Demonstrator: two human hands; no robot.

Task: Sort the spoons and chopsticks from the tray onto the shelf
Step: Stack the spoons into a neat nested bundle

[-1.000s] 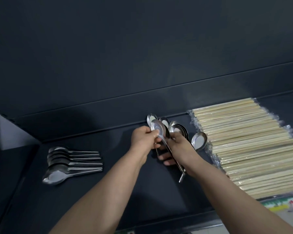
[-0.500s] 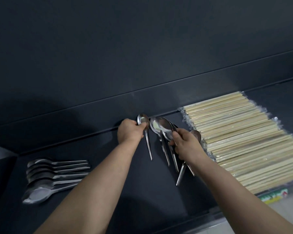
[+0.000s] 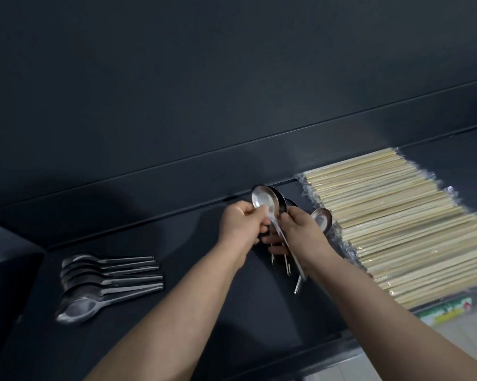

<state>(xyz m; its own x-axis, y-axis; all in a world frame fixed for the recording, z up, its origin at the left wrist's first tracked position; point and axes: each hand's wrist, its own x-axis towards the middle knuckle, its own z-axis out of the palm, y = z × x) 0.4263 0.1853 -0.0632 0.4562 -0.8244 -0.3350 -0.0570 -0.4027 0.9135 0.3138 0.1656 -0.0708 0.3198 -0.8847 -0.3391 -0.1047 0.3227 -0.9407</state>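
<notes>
Both forearms stretch forward over the dark shelf (image 3: 204, 312), meeting just left of the wrapped chopsticks (image 3: 397, 224). The right hand (image 3: 303, 235) is curled round a fanned bunch of spoons (image 3: 322, 220), bowls up, handles slanting down toward the person. The left hand (image 3: 241, 226) pinches the neck of the front spoon (image 3: 265, 202) between thumb and fingertips. A row of spoons (image 3: 102, 281) lies on the shelf, well to the left.

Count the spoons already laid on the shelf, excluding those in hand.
6, I think: all in one overlapping row of spoons at the left end of the shelf, bowls left, handles right, lined back to front. Overlap may hide another.
</notes>
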